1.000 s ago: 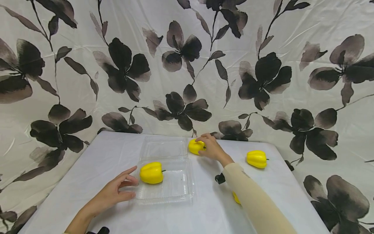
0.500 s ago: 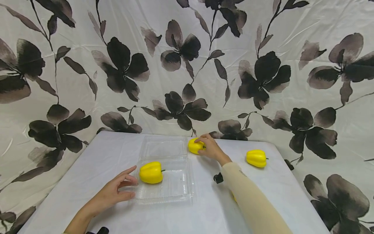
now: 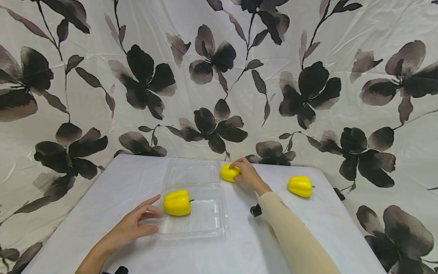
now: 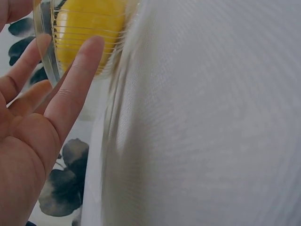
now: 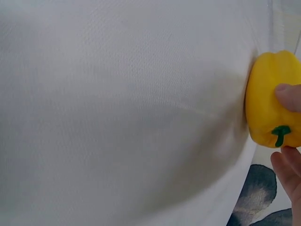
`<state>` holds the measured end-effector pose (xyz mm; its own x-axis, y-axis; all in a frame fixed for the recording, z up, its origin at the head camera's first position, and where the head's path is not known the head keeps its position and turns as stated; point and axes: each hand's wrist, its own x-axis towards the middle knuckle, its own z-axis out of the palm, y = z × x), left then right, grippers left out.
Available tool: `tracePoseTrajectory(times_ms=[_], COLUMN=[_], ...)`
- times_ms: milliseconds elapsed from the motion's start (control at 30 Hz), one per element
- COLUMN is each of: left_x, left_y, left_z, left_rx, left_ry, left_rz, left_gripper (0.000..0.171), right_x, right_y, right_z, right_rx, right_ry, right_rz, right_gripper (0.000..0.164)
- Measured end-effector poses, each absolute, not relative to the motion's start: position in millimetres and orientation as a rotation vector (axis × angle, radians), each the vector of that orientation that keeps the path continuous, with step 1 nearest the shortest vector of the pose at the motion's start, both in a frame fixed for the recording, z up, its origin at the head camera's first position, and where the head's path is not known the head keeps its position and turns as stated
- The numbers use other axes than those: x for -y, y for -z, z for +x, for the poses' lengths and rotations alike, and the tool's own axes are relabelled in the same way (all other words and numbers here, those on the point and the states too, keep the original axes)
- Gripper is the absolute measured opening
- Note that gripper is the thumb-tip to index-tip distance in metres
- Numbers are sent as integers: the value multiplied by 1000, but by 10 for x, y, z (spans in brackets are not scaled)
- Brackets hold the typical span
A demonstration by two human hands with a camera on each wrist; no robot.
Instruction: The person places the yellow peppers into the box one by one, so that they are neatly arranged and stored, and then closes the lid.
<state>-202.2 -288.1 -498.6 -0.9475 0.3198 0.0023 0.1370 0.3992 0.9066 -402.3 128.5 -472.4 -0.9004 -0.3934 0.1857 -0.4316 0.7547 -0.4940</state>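
Observation:
At the back of the table, my right hand holds a yellow bell pepper that lies just right of the container's lid. In the right wrist view, the thumb presses on the side of this pepper, near its green stem. A clear plastic clamshell container lies open, with its lid folded back. Inside its left part sits another yellow bell pepper, stem to the right. My left hand is beside the container's left wall, fingers extended; in the left wrist view, the fingertips seem to touch the wall.
A further yellow bell pepper lies toward the back right of the white-covered table. A floral curtain hangs behind the table's far edge. My right sleeve crosses the table's right half.
My right sleeve has shifted slightly left and now covers a yellow patch that showed beside it earlier. Both hands and the visible peppers have stayed almost in place.

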Motion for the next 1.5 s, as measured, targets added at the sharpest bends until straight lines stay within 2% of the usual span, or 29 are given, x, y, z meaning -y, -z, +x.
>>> tracePoseTrajectory(times_ms=[367, 833, 1500], left_x=[2860, 2849, 2852], left_y=[4992, 4971, 4967], left_z=[-2037, -2024, -2023], left_rx=[-2489, -2487, -2514], left_ry=[-1570, -1577, -1550], left_rz=[393, 401, 395], left_gripper=[40, 39, 40], right_x=[-1457, -1449, -1280], right_y=[4563, 4268, 4026], right_z=[-3977, -3846, -3401], right_rx=[2879, 2814, 2778], right_ry=[-824, -790, -820], right_rz=[715, 829, 1005], right_gripper=[39, 40, 40])
